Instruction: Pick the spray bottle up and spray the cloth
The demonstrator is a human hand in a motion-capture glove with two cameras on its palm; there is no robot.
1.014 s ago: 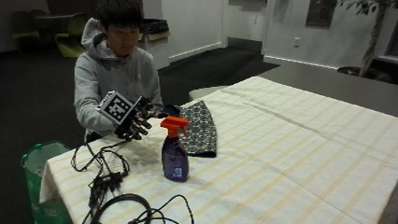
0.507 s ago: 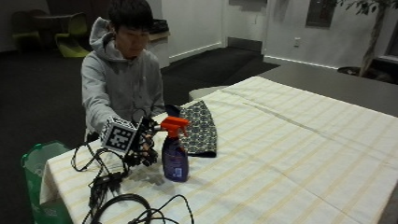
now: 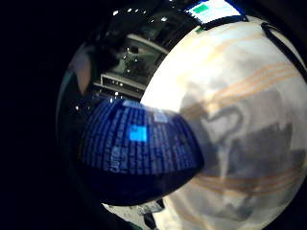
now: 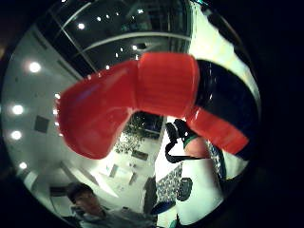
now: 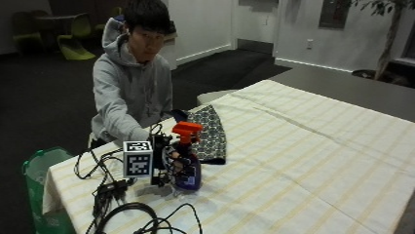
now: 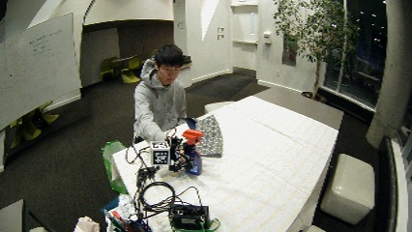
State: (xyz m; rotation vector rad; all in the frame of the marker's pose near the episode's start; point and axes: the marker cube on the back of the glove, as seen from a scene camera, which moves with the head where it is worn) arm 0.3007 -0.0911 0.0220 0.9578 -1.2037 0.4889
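Observation:
A blue spray bottle (image 5: 189,173) with an orange-red trigger head (image 5: 187,130) stands upright on the striped tablecloth (image 5: 311,161) near the person. My gloved right hand (image 5: 170,163) is against its left side, fingers curled round the neck below the trigger. In the wide outside view, hand (image 6: 176,157) and bottle (image 6: 192,163) stand the same way. The bottle's blue label (image 3: 134,143) fills the little finger side view, and the red head (image 4: 142,95) sits close in the thumb side view. The dark patterned cloth (image 5: 211,134) lies flat just behind the bottle.
Black cables and a coiled loop (image 5: 129,209) lie on the table's near left corner. A green bag (image 5: 39,165) hangs beside that corner. A black box (image 6: 188,216) sits at the near edge. The tablecloth stretches far to the right.
The person has leaned forward, and my gloved hand has dropped from chest height to the bottle and closed round its neck. The bottle and the cloth stay in place.

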